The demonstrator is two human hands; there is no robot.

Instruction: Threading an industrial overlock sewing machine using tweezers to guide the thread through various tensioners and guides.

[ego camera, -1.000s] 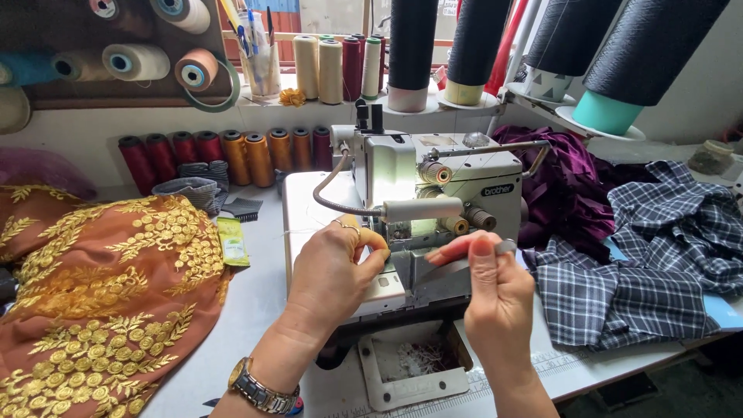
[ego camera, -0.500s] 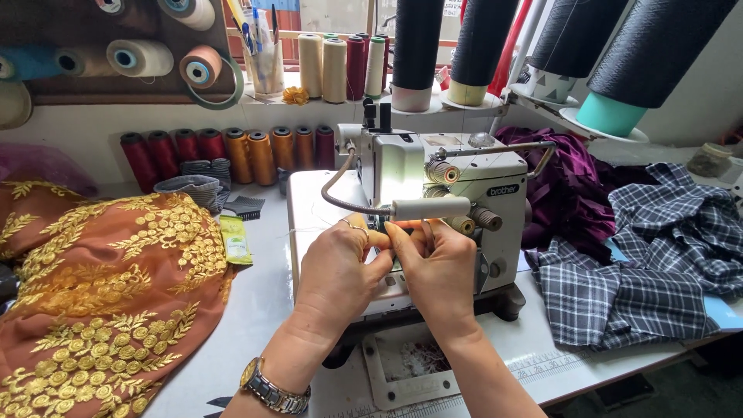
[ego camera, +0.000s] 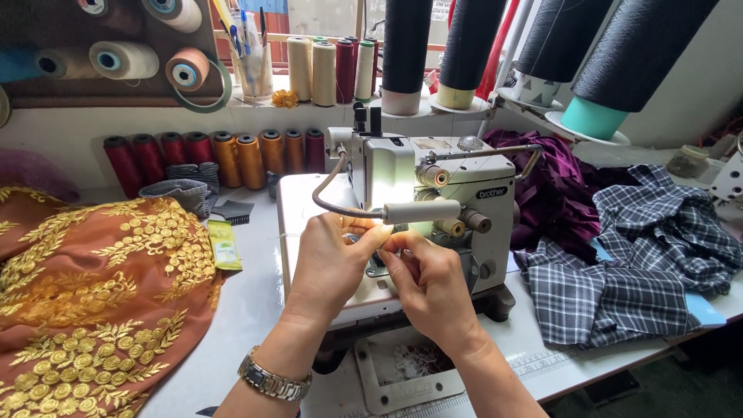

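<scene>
Two bare hands meet at the front of a pale sewing machine (ego camera: 402,178), just under its small work lamp (ego camera: 422,211) on a bendy neck. Left hand (ego camera: 329,263), with a metal wristwatch (ego camera: 272,379) on its wrist, has its fingertips pinched together close to the lit needle area of the sewing machine; right hand (ego camera: 433,282) sits just beside it, touching or nearly touching, with thumb and forefinger also pinched. Whatever they nip is too fine to see, so I cannot tell whether either hand truly grips anything. Left of the sewing machine lies an orange cloth (ego camera: 85,302) thick with gold embroidery, and between the two a small green packet (ego camera: 223,244) rests on the white table (ego camera: 240,317). Right of the sewing machine lies a grey checked shirt (ego camera: 627,263), with dark purple fabric (ego camera: 553,182) bunched behind it. Behind the sewing machine, on the left, a row of red and orange thread spools (ego camera: 224,155) stands against the wall. Above the sewing machine, large dark thread cones (ego camera: 619,54) stand on their holders. Below the sewing machine, an open tray (ego camera: 410,364) set in the table holds lint.
</scene>
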